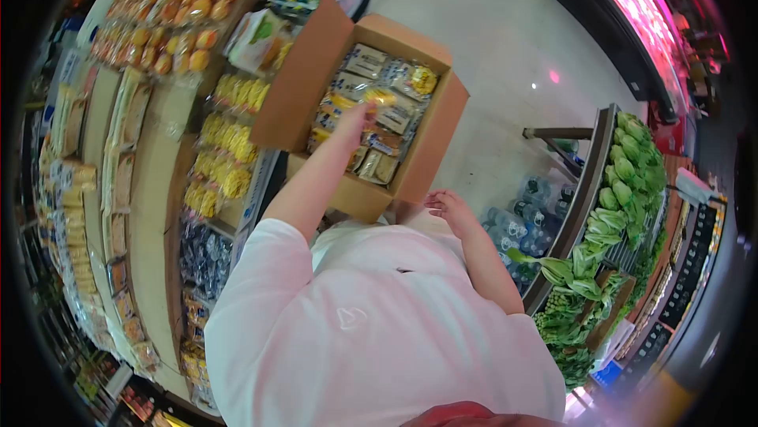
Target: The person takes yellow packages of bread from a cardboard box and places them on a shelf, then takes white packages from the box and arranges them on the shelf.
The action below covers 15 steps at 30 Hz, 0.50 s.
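An open cardboard box (430,155) is in front of me, filled with clear plastic packets (392,117) of pale and brown food with white and blue labels. My left hand (359,117) reaches inside, its fingers on a yellow packet (379,98) that looks slightly blurred; the fingertips are partly hidden. Another yellow packet (423,80) of what looks like noodles lies at the box's far right corner. My right hand (450,207) hovers beside the box's near right corner, fingers apart and holding nothing.
Shelves on the left carry yellow noodle-like packs (229,147), dark blue bags (207,257) and bagged round buns (185,48). Bottled drinks (525,226) stand low on the right, beside a rack of leafy greens (632,166). A pink-lit display case (632,16) is at the far right.
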Each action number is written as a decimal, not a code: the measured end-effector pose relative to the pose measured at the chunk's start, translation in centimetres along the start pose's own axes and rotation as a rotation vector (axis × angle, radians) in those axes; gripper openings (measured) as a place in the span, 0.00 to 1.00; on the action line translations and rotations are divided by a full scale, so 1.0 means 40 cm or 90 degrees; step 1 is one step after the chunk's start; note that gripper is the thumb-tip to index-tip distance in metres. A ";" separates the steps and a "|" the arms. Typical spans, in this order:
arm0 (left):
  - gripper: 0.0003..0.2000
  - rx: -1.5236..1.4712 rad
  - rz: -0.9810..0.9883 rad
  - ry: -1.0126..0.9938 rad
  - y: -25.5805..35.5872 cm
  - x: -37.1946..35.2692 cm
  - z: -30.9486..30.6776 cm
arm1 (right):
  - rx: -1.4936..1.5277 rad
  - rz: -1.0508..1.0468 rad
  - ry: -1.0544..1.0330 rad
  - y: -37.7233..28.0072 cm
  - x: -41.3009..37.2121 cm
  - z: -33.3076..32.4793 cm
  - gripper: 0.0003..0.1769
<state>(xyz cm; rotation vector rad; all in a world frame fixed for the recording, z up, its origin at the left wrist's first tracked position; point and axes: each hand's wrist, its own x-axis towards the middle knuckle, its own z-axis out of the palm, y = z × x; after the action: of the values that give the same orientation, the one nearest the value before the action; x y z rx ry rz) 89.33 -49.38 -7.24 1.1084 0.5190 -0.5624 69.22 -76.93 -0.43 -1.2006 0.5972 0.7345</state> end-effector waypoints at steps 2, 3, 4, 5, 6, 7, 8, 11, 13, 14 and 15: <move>0.12 0.010 0.020 -0.050 0.019 -0.165 -0.022 | 0.041 0.010 -0.045 -0.008 0.009 0.064 0.19; 0.12 0.021 0.034 -0.079 0.033 -0.259 -0.029 | 0.062 0.018 -0.068 -0.011 0.010 0.107 0.21; 0.11 0.028 0.034 -0.120 0.035 -0.335 -0.046 | 0.096 0.052 -0.059 -0.029 0.004 0.166 0.22; 0.11 0.035 0.035 -0.161 0.036 -0.403 -0.067 | 0.129 0.089 -0.050 -0.055 -0.009 0.236 0.24; 0.10 0.068 0.069 -0.205 0.041 -0.467 -0.091 | 0.157 0.127 -0.040 -0.060 -0.015 0.295 0.26; 0.10 0.100 0.104 -0.245 0.046 -0.529 -0.117 | 0.199 0.116 -0.123 -0.045 -0.012 0.336 0.26; 0.10 0.133 0.139 -0.284 0.047 -0.580 -0.153 | 0.241 0.108 -0.203 -0.029 -0.011 0.371 0.27; 0.08 0.197 0.210 -0.352 0.056 -0.683 -0.272 | 0.265 0.056 -0.242 0.022 -0.001 0.488 0.26; 0.09 0.276 0.206 -0.314 0.063 -0.730 -0.356 | 0.240 0.008 -0.222 0.036 -0.011 0.570 0.25; 0.10 0.316 0.155 -0.259 0.069 -0.751 -0.394 | 0.223 -0.014 -0.224 0.040 -0.016 0.605 0.24; 0.12 0.354 0.101 -0.206 0.075 -0.773 -0.425 | 0.207 -0.036 -0.223 0.042 -0.029 0.645 0.23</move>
<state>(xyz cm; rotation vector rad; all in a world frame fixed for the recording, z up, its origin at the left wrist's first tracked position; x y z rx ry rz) 66.29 -27.65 8.59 1.5320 -0.0178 -0.7530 67.94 -51.96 6.21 -0.7622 0.3707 0.7463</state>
